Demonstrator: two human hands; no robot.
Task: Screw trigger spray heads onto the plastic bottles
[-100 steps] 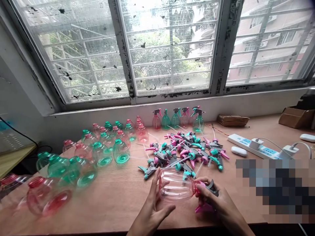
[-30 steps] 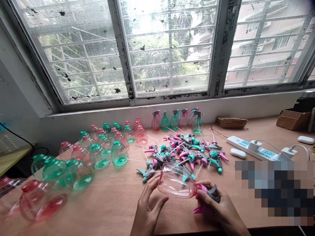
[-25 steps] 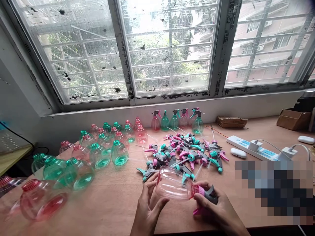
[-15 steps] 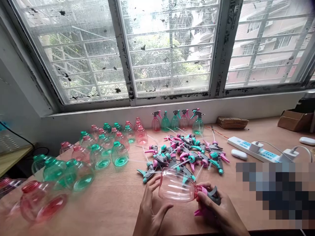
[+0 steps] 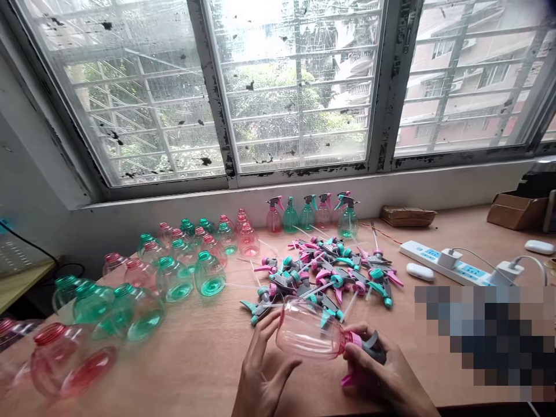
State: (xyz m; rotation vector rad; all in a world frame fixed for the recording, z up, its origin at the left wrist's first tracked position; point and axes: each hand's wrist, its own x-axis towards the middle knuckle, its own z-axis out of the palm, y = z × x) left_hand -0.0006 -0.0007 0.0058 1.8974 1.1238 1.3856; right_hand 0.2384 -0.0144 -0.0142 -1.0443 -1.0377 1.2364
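My right hand (image 5: 386, 368) is closed around the pink-and-grey spray head and neck of a clear pink spray bottle (image 5: 308, 333). The bottle lies sideways in the air, its base pointing left, and the pink trigger (image 5: 347, 380) sticks out below my fingers. At the base end is my left hand (image 5: 264, 368), thumb and fingers spread apart. Its fingertips reach the edge of the base, though whether they touch it I cannot tell. Behind the bottle lies a heap of loose spray heads (image 5: 321, 272) in pink, turquoise and grey, with thin tubes.
Several open pink and green bottles (image 5: 211, 278) stand on the left of the wooden table (image 5: 195, 359). Bottles with spray heads (image 5: 307, 214) line the wall below the window. On the right are a power strip (image 5: 438, 260), a white case (image 5: 419, 272), a brown package (image 5: 408, 216) and a cardboard box (image 5: 516, 211).
The bottle and both hands have shifted very slightly left in the picture, along with the whole scene. My grip on the spray head looks the same.
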